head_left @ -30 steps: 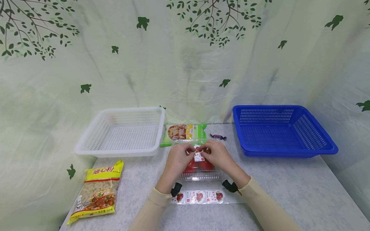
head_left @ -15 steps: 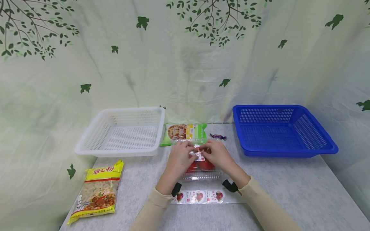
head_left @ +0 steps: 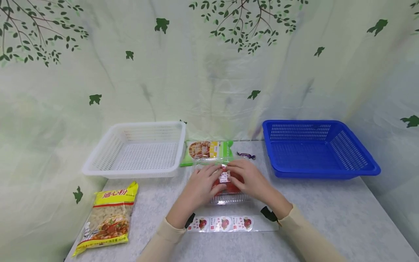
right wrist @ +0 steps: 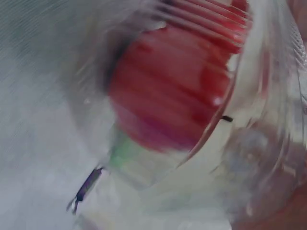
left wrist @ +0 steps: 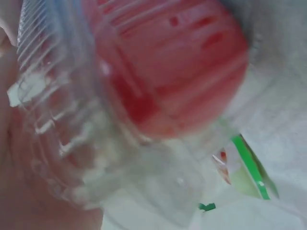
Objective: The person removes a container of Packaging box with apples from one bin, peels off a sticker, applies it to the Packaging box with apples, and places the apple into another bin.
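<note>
A clear plastic clamshell box [head_left: 229, 199] holding round red fruit [head_left: 234, 188] sits at the middle of the table. On its lid lies a small white label sticker [head_left: 224, 177] with red print. My left hand [head_left: 200, 185] rests on the lid left of the sticker, its fingers extended and loosely bent. From the other side, my right hand [head_left: 249, 179] touches the lid with its fingers reaching toward the sticker. Both wrist views look through the ribbed plastic at a blurred red fruit [left wrist: 177, 72]. Below the box lies a strip of label stickers [head_left: 224, 223].
Behind the box are a green food packet [head_left: 209, 149] and a purple wrapped candy [head_left: 246, 155]. A white basket [head_left: 170, 171] stands at the back left, a blue basket [head_left: 327, 174] at the back right. A yellow pasta bag [head_left: 108, 218] lies at the front left.
Both hands have gone from pinching at the sticker to spreading their fingers on the lid. The sticker now lies flat, and the wrists have moved apart.
</note>
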### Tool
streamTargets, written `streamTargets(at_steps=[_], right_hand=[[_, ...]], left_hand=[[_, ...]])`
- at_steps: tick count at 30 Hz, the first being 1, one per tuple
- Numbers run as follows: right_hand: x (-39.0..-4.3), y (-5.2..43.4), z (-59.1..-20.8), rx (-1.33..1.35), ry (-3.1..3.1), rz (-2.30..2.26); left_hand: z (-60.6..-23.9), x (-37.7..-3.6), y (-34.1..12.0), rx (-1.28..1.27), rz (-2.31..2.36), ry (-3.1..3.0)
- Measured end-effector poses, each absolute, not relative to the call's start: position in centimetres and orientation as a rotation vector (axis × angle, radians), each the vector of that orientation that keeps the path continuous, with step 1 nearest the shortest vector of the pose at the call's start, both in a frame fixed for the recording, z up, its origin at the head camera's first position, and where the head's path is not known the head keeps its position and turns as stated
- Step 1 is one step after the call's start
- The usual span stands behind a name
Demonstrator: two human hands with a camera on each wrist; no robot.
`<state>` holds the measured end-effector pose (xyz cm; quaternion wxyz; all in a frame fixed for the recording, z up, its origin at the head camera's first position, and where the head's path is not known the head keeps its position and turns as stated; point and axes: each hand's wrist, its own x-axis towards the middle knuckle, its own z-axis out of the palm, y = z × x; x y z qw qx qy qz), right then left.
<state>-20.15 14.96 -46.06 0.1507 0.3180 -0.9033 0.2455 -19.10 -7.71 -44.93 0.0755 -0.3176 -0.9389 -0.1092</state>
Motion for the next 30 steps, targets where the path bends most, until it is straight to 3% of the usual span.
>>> streamTargets(at_steps=[10, 30], right_hand=[[-18.5, 15.9, -46.8, 1.098, -2.835, 0.259], [-18.7, 15.4, -46.3, 1.128, -2.875, 0.178]], left_hand=[[-45.7, -18.3, -7.9, -1.036, -0.152, -2.955], [-46.2, -18.0, -7.8, -1.027, -0.047, -2.893]])
